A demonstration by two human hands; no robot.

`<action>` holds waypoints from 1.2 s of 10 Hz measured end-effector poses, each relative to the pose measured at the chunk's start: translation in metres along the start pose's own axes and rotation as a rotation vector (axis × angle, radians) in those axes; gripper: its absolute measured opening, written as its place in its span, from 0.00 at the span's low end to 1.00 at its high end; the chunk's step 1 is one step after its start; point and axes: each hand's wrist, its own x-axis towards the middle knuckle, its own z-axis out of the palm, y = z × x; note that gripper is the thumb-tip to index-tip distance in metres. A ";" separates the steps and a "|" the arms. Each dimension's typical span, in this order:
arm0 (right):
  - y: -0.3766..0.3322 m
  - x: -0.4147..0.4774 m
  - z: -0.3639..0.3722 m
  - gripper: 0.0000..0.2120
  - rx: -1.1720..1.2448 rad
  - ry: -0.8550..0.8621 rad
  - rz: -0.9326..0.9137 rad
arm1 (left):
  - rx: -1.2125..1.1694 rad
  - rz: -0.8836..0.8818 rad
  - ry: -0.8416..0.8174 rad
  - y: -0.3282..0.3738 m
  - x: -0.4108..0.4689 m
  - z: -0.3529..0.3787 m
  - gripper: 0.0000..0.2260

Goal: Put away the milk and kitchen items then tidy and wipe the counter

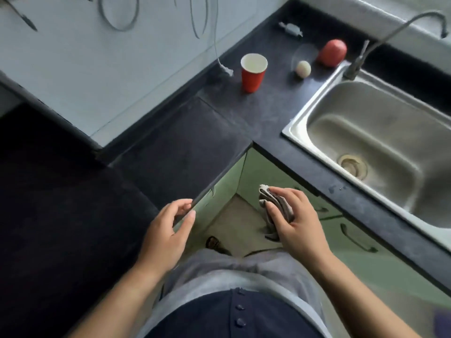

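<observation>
The dark L-shaped counter [185,142] wraps around me, with an inner corner just ahead. My right hand [296,219] holds a folded grey cloth [273,203] below the counter's edge, in front of the green cabinets. My left hand [168,230] hovers at the counter's front edge, fingers apart and empty. A red cup [252,73] with a white inside stands upright on the counter near the wall. Beyond it, beside the sink, lie a white egg [303,69] and a red apple [333,52].
A steel sink [380,140] with a curved tap [361,57] fills the right side. A loose white cable [225,68] hangs down the wall to the counter. A small grey object [291,28] lies at the back. Green cabinet doors [353,242] with dark handles run below.
</observation>
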 end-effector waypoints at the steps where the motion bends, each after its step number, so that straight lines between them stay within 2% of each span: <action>1: -0.017 0.047 0.007 0.13 -0.002 -0.078 -0.076 | 0.177 -0.013 0.038 -0.002 0.021 -0.013 0.17; 2: -0.031 0.086 0.021 0.12 -0.016 -0.207 -0.183 | 0.522 -0.058 0.038 -0.016 0.040 -0.028 0.28; 3: -0.043 0.125 0.039 0.14 -0.079 -0.384 -0.329 | 0.585 -0.213 0.063 -0.026 0.052 -0.036 0.24; 5: -0.079 0.190 0.085 0.16 -0.217 -0.663 -0.561 | 0.617 -0.367 0.111 -0.030 0.068 -0.022 0.21; 8: -0.097 0.246 0.173 0.20 -0.366 -0.771 -0.759 | 0.679 -0.501 0.193 -0.049 0.108 0.000 0.27; 9: -0.078 0.248 0.184 0.21 -0.498 -0.809 -0.838 | 0.676 -0.497 0.222 -0.050 0.108 0.007 0.27; 12: -0.082 0.247 0.168 0.22 -0.511 -0.770 -0.828 | 0.665 -0.495 0.234 -0.048 0.107 -0.009 0.24</action>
